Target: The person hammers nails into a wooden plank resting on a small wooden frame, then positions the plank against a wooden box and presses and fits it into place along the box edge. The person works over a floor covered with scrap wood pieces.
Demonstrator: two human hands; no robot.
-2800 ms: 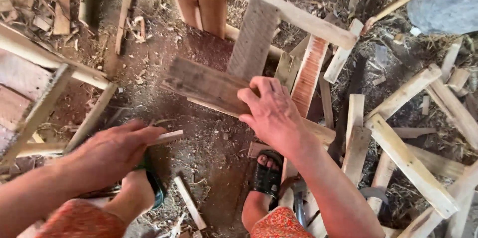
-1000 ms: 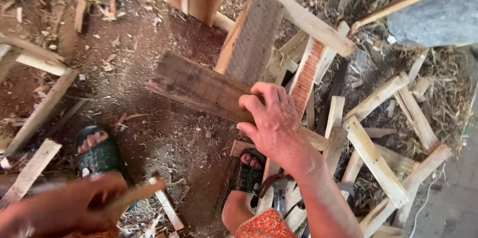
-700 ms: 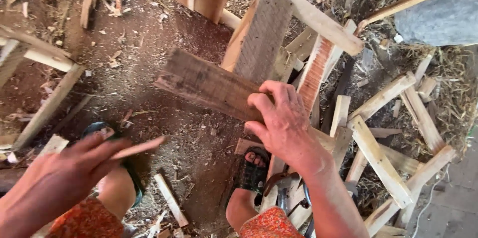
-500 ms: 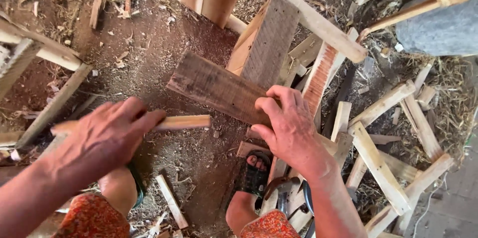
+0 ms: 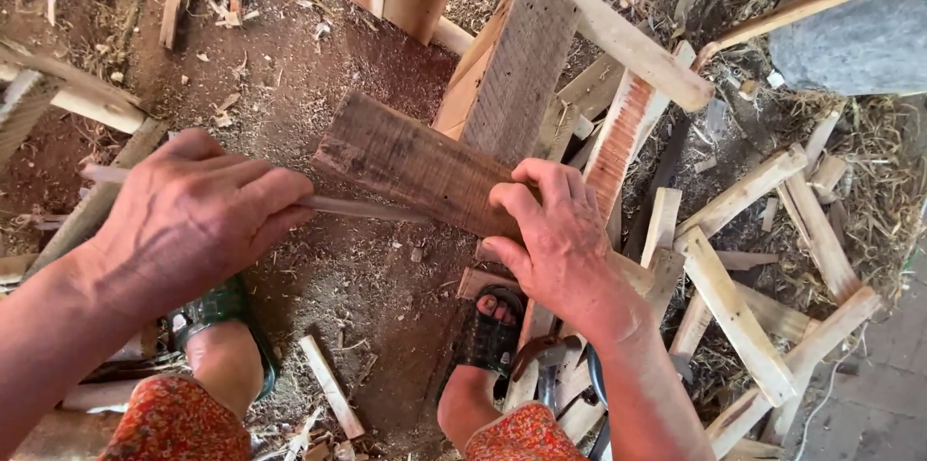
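Over the dirt floor (image 5: 319,84), mid-frame, a weathered grey-brown plank (image 5: 410,164) w/ rough grain lies slanted, its far end toward a stack of pale boards (image 5: 526,65). Right hand (image 5: 560,239) is closed over the plank's near-right end; left hand (image 5: 188,215) grips a thin pale wood stick (image 5: 362,210), its tip touching the plank's lower edge.

The left hand (image 5: 188,220) has carried the thin pale wooden stick (image 5: 357,208) rightward until its tip meets the weathered brown plank (image 5: 415,164).
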